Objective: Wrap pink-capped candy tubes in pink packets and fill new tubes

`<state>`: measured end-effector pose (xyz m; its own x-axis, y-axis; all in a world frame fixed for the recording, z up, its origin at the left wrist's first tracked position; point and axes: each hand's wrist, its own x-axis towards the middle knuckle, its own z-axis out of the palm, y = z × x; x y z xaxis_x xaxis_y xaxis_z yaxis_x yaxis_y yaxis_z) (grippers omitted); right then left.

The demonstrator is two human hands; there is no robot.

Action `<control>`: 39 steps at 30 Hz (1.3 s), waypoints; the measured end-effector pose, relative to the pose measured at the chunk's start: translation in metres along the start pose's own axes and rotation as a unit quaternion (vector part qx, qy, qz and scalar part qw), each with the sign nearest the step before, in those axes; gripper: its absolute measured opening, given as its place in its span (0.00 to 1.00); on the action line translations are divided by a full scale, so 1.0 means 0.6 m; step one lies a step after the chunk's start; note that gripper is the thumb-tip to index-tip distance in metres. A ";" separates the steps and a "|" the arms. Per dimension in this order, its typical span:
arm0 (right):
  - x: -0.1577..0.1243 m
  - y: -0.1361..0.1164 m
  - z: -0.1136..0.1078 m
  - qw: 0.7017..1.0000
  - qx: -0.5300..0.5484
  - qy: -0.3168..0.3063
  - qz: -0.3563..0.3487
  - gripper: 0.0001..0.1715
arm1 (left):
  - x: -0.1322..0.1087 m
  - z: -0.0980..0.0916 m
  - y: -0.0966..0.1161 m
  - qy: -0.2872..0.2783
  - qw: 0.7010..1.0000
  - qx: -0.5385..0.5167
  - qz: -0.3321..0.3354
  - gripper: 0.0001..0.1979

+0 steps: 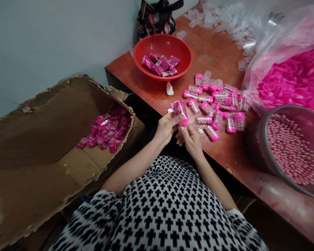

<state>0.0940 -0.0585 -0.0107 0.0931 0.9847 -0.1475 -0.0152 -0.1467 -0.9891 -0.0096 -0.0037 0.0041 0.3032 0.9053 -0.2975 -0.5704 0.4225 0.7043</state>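
Note:
Both hands meet at the table's near edge around a shiny pink printed packet (pixel 180 108). My left hand (pixel 166 127) pinches its left side between thumb and fingers. At its lower end, my right hand (pixel 189 137) grips with the thumb on top. Pink beads seem to show through that end, but the fingers partly cover it. Just right of the hands lie several small clear jars (pixel 207 108) with pink caps and pink beads inside. A red bowl (pixel 184 71) behind the hands holds several pink packets (pixel 162 64).
At left stands a cardboard box (pixel 23 150) with many pink packets (pixel 115 125). The reddish table (pixel 211 45) bears a grey pot (pixel 259 139) of pink beads, a plastic bag (pixel 253 76) of pink caps, loose clear containers (pixel 230 21) and a patterned bag (pixel 155 22).

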 end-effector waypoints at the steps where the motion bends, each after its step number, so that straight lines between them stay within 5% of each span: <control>1: 0.000 0.003 0.000 1.000 -0.025 0.009 -0.016 0.19 | 0.000 -0.001 -0.001 -0.004 1.000 0.010 -0.013 0.21; 5: 0.002 0.011 -0.003 0.992 -0.104 0.048 -0.057 0.17 | 0.004 -0.005 -0.006 0.002 0.998 0.040 -0.041 0.22; 11: 0.014 0.011 -0.009 0.992 0.102 -0.068 0.039 0.23 | 0.012 -0.003 0.006 -0.010 0.996 0.087 -0.035 0.20; 16: 0.018 0.008 -0.012 1.000 0.019 0.005 -0.018 0.20 | 0.011 0.001 0.003 -0.031 0.991 0.126 -0.027 0.18; 21: 0.020 0.009 -0.012 0.994 0.083 -0.057 0.036 0.21 | 0.009 0.002 0.000 -0.007 0.994 0.108 -0.033 0.19; 27: 0.016 0.005 -0.010 0.990 -0.100 0.081 -0.057 0.18 | 0.008 0.004 -0.013 0.026 0.994 0.104 0.000 0.17; 33: 0.020 0.006 -0.012 0.989 0.133 -0.047 0.037 0.22 | -0.010 0.007 -0.012 0.025 0.998 0.064 0.001 0.18; 39: 0.012 0.002 -0.009 0.996 0.063 -0.039 0.041 0.21 | -0.008 -0.004 -0.003 -0.004 0.999 0.050 -0.002 0.21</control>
<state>0.0998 -0.0523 -0.0127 0.0090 0.9749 -0.2226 -0.1455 -0.2189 -0.9648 -0.0116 -0.0085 0.0028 0.3120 0.9032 -0.2948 -0.4906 0.4189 0.7641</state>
